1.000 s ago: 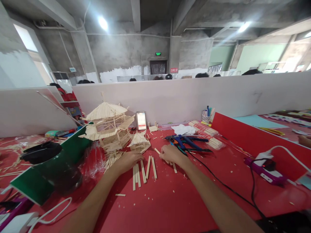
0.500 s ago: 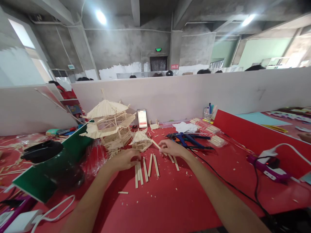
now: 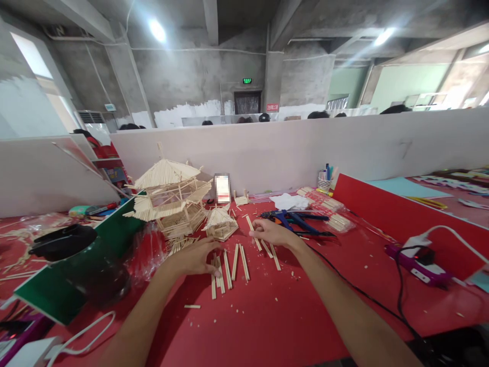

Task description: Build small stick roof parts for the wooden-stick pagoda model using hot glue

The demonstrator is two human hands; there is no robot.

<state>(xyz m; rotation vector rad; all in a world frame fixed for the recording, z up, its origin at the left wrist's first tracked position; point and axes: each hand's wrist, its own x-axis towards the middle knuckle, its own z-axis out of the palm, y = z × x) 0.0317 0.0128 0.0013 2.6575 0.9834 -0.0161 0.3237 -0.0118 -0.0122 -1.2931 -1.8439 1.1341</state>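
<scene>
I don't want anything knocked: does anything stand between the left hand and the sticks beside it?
Nothing visible does: the left hand is right at the leftmost sticks, and the small model stands beyond them.

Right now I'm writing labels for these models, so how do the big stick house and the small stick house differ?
The big stick house rises far taller and wider than the small stick house. The big one shows two roof tiers, the small one a single roof. In the view, the big one stands on the left, the small one to its right. Both are pale sticks with sloping roofs.
</scene>
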